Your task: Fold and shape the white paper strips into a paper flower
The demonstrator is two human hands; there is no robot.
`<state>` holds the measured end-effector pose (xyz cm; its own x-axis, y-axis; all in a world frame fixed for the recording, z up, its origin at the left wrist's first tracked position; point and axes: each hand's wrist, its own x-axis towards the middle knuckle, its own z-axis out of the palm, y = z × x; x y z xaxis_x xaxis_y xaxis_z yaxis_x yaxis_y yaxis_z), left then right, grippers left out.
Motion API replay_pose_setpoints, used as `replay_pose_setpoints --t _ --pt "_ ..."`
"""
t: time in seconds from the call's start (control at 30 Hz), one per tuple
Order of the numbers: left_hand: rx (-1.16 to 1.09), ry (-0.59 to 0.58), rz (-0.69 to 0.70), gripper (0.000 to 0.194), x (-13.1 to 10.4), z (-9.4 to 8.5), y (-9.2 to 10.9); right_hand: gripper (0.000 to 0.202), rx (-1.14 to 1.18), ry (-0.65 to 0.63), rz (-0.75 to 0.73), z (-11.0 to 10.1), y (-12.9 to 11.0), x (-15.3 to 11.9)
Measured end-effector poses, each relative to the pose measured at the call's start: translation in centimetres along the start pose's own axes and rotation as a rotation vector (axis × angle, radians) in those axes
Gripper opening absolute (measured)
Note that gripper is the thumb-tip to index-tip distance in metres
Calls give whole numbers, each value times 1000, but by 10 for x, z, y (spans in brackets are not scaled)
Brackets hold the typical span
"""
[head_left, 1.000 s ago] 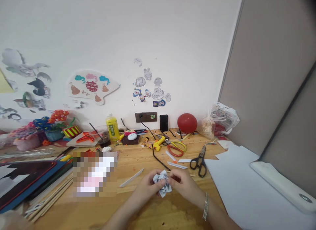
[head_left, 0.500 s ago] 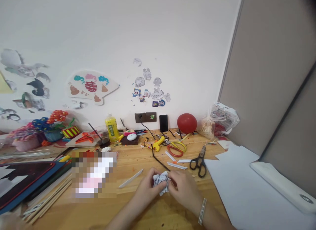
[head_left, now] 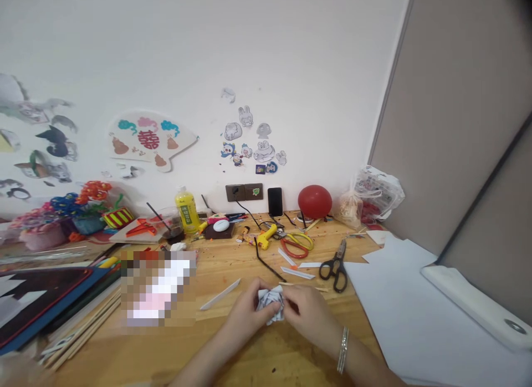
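Observation:
A small bundle of folded white paper point(head_left: 271, 303), shaped somewhat like a rosette, is held just above the wooden table. My left hand point(head_left: 250, 309) is closed around its left side, the thumb lying across the front. Fingers of my right hand point(head_left: 305, 308) pinch its right edge. Behind the hands lie a black stick point(head_left: 268, 263) and a thin wooden stick point(head_left: 316, 288). One white paper strip point(head_left: 221, 294) rests to the left, and more folded strips point(head_left: 297, 272) lie beyond my right hand.
Black scissors point(head_left: 334, 268) lie to the right, near large white sheets point(head_left: 419, 309). Farther back are red-and-yellow-handled scissors point(head_left: 297, 245), a yellow glue gun point(head_left: 267, 237), a red balloon point(head_left: 315, 201), a phone point(head_left: 275, 202) and a yellow bottle point(head_left: 187, 210). Wooden sticks point(head_left: 89, 332) lie at left.
My right hand has shifted slightly on the paper bundle's right edge, and the bundle has turned a little. The thin wooden stick behind the hands shows more now. The camera view has tilted slightly.

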<state>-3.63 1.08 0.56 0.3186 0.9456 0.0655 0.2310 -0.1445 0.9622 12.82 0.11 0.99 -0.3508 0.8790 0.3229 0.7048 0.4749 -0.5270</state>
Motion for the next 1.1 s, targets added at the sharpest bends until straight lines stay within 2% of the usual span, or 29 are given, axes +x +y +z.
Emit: replay_pose_setpoints --t 0.17,0.27,0.43,0.8,1.1 --pt "-66 -78 18 31 0 -2 1 23 30 -13 -6 -1 5 1" --pt "23 -56 42 26 0 -2 -2 26 10 27 18 -1 5 2" --pt "80 -50 47 23 0 0 -3 19 5 58 55 -1 5 2" --pt "71 -58 17 24 0 -2 0 25 122 11 72 1 9 4" --pt "107 -9 -1 24 0 -1 2 12 75 128 90 -1 3 1"
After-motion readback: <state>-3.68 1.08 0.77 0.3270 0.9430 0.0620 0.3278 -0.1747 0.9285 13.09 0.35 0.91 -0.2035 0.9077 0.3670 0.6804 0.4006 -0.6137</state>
